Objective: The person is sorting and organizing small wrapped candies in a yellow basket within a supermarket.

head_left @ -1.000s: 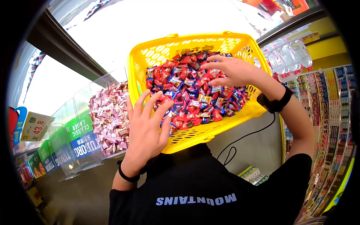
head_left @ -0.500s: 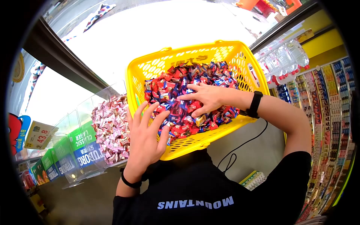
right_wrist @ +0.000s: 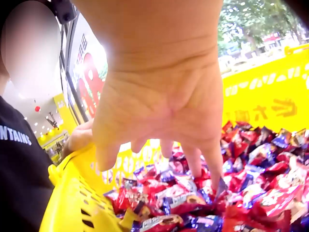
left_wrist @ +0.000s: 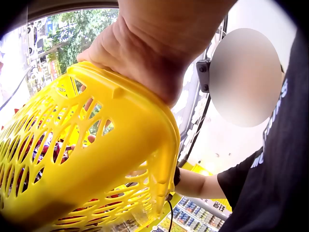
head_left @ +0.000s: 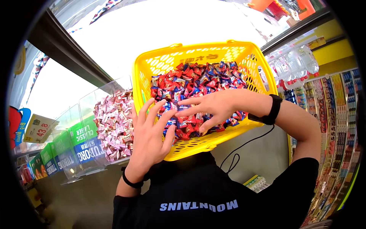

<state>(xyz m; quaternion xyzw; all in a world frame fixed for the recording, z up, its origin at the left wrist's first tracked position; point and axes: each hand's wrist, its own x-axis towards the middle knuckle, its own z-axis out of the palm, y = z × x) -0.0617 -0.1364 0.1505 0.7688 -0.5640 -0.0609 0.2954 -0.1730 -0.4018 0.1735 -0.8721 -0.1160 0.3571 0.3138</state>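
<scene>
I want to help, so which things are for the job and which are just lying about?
For the job:
left hand
right hand
yellow basket
red and blue sweets

Just about, it seems:
pink sweets
water bottles
price sign

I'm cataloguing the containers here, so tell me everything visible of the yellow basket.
The yellow basket is glossy, apparently plastic, with a thick rim, walls pierced by openings and dark characters on its far wall. Its mouth faces up, with red and blue wrapped candies inside. It is beside pink-wrapped candies. The left hand lies over its rim; the right hand reaches in.
</scene>
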